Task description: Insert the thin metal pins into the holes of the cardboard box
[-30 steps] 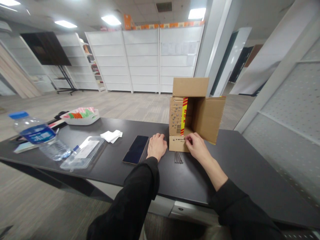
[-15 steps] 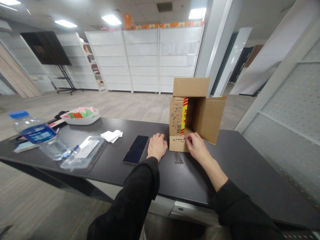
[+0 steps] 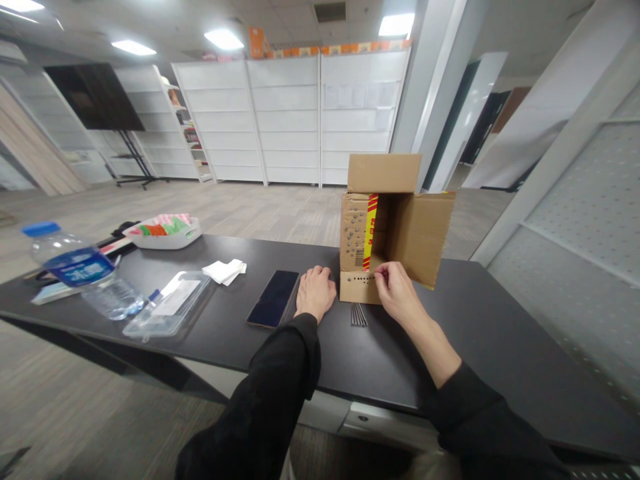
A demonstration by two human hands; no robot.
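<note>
An open cardboard box point(image 3: 350, 260) stands on the dark table, its side dotted with grey round spots. Its lower front flap point(image 3: 359, 291) hangs down and has a row of small dark holes. My right hand point(image 3: 397, 293) is at the right part of this flap, thumb and fingertips pinched together by the end of the row; whatever they hold is too small to make out. Below the flap lie several thin metal nails point(image 3: 359, 315), side by side on the table. My left hand point(image 3: 316, 293) rests palm down on the table, between the box and a dark phone point(image 3: 273, 299).
Left of the phone are a folded white tissue point(image 3: 225, 271) and a clear plastic case point(image 3: 170, 303). A water bottle point(image 3: 83, 270) with a blue cap leans across the case's left side. Behind them sits a white tray point(image 3: 167, 239). A perforated panel point(image 3: 580, 233) stands at the right.
My right hand has shifted slightly right, its fingertips a little away from the row of holes. My left hand stays in place. The whole view has moved only slightly.
</note>
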